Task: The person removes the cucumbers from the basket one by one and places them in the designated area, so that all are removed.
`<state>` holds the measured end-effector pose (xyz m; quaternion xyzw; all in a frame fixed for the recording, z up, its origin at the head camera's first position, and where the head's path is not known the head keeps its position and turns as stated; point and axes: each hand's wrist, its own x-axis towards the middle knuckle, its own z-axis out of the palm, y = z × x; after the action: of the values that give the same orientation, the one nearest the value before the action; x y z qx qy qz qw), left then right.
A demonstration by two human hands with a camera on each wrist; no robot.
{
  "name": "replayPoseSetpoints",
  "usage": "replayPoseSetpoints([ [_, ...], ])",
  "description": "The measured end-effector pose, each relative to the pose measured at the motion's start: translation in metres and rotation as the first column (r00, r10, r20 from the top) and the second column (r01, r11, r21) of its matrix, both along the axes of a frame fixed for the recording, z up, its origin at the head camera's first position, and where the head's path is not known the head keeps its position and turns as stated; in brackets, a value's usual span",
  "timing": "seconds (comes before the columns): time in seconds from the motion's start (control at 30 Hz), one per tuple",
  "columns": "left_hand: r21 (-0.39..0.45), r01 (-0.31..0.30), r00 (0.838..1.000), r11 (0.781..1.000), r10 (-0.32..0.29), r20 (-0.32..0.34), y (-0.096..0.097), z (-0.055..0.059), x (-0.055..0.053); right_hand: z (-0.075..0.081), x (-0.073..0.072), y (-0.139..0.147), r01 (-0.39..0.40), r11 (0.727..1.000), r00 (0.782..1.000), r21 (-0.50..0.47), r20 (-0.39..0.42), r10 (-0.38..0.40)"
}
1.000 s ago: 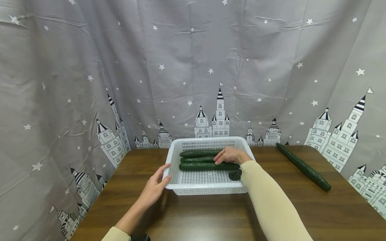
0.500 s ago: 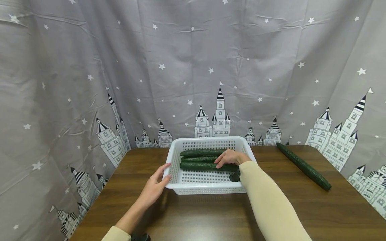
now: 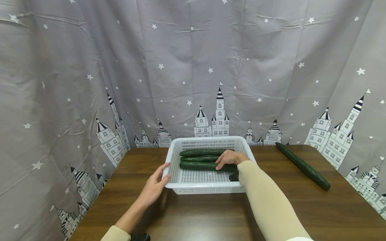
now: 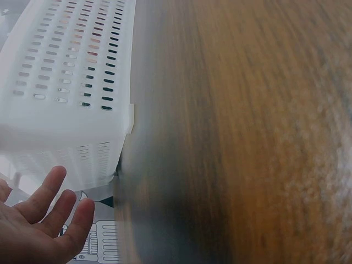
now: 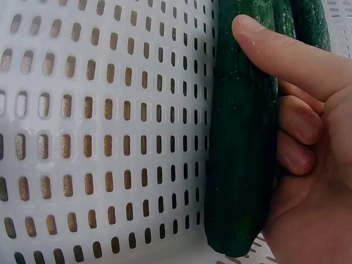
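Three dark green cucumbers lie side by side in a white perforated plastic basket [image 3: 208, 185]. My right hand [image 3: 228, 158] reaches over the right part of the basket and grips the nearest cucumber [image 3: 197, 166]. In the right wrist view, the thumb presses along one side of that cucumber [image 5: 242, 148], and the curled fingers sit on its other side, beside the neighbouring cucumbers [image 5: 311, 25]. My left hand [image 3: 153, 188] is at the basket's left rim, thumb and fingers extended. The left wrist view shows those fingers [image 4: 75, 228] relaxed and spread by the basket wall [image 4: 66, 124].
Another cucumber [image 3: 303, 166] lies slanted on the brown wooden table [image 3: 208, 217], right of the basket. A grey curtain [image 3: 181, 67] printed with stars and castles hangs behind the table and along its left side.
My right hand has turned slightly, its thumb coming down onto the near side of the nearest cucumber. The left hand, basket and loose cucumber have stayed in place.
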<state>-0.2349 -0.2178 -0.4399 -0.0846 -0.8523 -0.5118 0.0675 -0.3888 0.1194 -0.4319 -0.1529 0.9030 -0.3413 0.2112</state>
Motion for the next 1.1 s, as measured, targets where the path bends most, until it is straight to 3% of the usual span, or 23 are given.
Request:
replayPoseSetpoints([
  [0.43,0.002,0.016,1.0,1.0,-0.016,0.0,-0.003,-0.001,-0.001,-0.003,-0.004,0.0,-0.002,0.998,1.0,-0.055,-0.003,0.002],
  [0.77,0.002,0.009,1.0,1.0,-0.009,0.009,0.0,0.0,-0.001,0.003,-0.004,0.002,0.013,0.996,0.999,-0.091,0.031,-0.011],
  [1.1,-0.006,0.007,1.0,1.0,-0.007,0.004,-0.001,0.0,0.0,0.013,-0.006,0.001,0.0,0.996,1.0,-0.094,0.01,0.001],
])
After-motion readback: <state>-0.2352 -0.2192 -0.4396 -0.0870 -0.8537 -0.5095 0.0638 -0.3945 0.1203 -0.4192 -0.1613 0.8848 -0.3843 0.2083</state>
